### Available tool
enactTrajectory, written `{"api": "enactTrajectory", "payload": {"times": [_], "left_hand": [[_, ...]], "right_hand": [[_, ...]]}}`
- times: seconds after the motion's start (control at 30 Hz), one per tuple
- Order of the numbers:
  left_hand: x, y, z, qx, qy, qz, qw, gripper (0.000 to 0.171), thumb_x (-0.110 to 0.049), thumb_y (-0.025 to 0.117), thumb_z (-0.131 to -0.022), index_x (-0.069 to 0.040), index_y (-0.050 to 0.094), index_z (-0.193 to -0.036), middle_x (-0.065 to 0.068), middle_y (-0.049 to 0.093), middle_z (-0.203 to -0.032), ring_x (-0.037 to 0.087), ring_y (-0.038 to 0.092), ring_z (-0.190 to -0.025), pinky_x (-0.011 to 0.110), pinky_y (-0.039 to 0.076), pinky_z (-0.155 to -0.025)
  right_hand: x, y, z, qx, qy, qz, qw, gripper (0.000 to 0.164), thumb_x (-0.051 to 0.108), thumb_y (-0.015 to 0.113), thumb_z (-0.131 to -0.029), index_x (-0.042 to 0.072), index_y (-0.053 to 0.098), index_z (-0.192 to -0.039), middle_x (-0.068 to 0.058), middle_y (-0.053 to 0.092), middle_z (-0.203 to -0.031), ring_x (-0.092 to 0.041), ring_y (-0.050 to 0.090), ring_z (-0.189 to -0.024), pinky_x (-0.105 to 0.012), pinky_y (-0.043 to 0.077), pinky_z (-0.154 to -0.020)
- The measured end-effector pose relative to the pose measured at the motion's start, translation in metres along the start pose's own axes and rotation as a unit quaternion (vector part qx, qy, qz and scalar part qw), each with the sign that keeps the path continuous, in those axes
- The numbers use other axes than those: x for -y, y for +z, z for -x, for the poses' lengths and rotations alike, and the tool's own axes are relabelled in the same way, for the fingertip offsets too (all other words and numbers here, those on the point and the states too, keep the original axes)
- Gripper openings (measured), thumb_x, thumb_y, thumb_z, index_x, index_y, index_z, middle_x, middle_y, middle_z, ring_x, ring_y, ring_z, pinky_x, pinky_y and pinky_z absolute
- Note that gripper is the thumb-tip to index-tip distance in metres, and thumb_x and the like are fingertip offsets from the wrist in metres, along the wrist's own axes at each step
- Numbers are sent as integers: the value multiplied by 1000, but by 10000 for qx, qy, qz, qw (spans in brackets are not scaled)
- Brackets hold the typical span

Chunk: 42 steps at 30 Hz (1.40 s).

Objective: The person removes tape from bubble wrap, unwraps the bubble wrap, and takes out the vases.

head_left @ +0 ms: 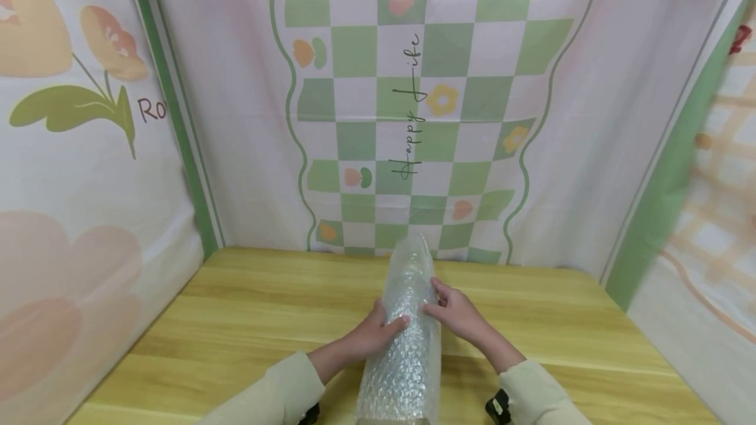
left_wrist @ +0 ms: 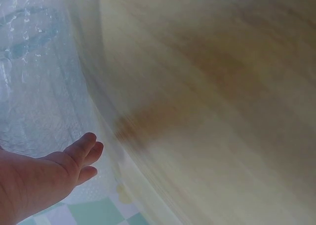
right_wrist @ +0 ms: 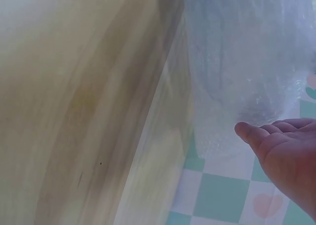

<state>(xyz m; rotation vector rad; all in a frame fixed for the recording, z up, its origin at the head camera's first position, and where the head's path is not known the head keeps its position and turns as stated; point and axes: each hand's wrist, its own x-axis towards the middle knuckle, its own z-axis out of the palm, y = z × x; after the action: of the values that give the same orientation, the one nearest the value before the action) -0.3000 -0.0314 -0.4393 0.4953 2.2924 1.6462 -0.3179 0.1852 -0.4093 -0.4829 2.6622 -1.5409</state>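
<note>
A long bundle of clear bubble wrap [head_left: 401, 346] points away from me over the wooden table, its far end narrowing to a loose, see-through tip. My left hand [head_left: 369, 336] grips its left side, thumb lying across the top. On the other side my right hand [head_left: 463, 317] holds the wrap's edge between thumb and fingers, a little farther up. The left wrist view shows a bluish ring-shaped outline on the bubble wrap [left_wrist: 34, 86] above the left hand [left_wrist: 54, 178]. In the right wrist view, the right hand [right_wrist: 291, 151] is at the cloudy bubble wrap [right_wrist: 247, 52].
The wooden table [head_left: 266, 307] reaches back to a hanging cloth [head_left: 354, 51] with green and white checks. Patterned cloths also hang at the left [head_left: 88, 182] and right [head_left: 709, 215]. A brown edge [head_left: 392, 421] shows at the bundle's near end.
</note>
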Motion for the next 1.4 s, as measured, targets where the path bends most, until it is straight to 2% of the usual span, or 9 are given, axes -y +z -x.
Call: {"api": "enactTrajectory", "payload": {"times": [0.3, 0.63, 0.83, 1.13, 1.4], "left_hand": [[2, 1, 0, -9, 156, 115, 9998, 89, -44, 53, -99, 3, 0, -152, 29, 37, -138, 35, 59, -104, 52, 56, -79], [0, 1, 0, -33, 36, 28, 10000, 91, -46, 52, -98, 4, -2, -152, 32, 28, -146, 41, 52, -115, 56, 52, -85], [-2, 2, 2, -12, -69, 105, 9999, 91, -47, 52, -99, 2, -3, -153, 30, 30, -145, 40, 53, -115, 57, 51, -87], [-2, 2, 1, -5, -74, 43, 10000, 92, -48, 51, -98, 2, -3, -153, 31, 26, -147, 42, 49, -119, 58, 49, -89], [1, 2, 0, 53, -59, 36, 10000, 93, -52, 49, -98, 2, -2, -153, 29, 29, -146, 39, 50, -118, 55, 51, -89]], "right_hand": [[-1, -2, -1, 92, -76, -101, 9999, 70, 13, 61, -94, -17, 22, -144, -34, 26, -148, -46, 44, -126, -41, 49, -96], [1, -2, 1, 95, -7, 54, 9999, 67, 14, 57, -96, -16, 23, -145, -32, 26, -149, -45, 41, -129, -43, 47, -97], [0, 0, -1, 34, 15, 275, 9996, 66, 14, 54, -94, -15, 24, -145, -32, 29, -148, -45, 39, -131, -45, 44, -100], [-2, 1, -2, 44, -29, 343, 9994, 66, 15, 52, -96, -14, 22, -146, -31, 28, -149, -44, 40, -130, -44, 45, -99], [-1, 3, -1, 31, -129, 448, 9989, 64, 14, 50, -96, -16, 22, -145, -32, 29, -148, -43, 39, -131, -45, 41, -102]]}}
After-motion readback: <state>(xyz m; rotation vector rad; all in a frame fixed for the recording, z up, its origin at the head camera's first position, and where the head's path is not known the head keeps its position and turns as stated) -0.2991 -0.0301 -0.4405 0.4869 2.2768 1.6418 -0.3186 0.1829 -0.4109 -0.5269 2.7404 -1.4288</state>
